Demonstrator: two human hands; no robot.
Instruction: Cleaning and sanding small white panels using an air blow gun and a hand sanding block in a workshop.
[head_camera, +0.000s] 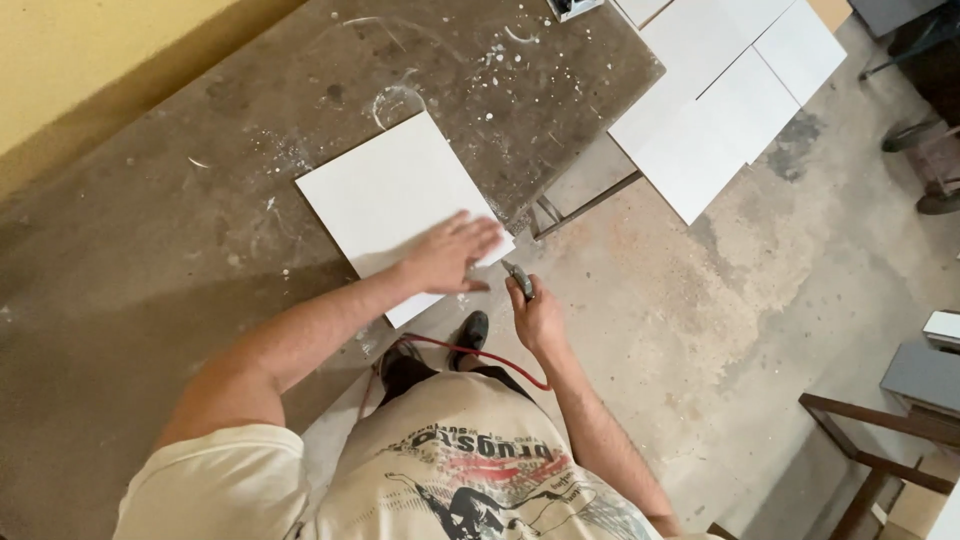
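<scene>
The left hand (450, 252) lies flat, fingers spread, on the near corner of a white tile (395, 200) that rests on the bench (200, 200), most of the tile stretching away beyond the fingers. Just right of it, off the bench edge, the right hand (535, 315) has its grip closed around a small tool (519, 279) whose tip points at the tile's corner.

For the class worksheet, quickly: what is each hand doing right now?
Left hand: open, palm flat on the white tile near its corner.
Right hand: closed around a small metal tool by the tile's edge.
</scene>
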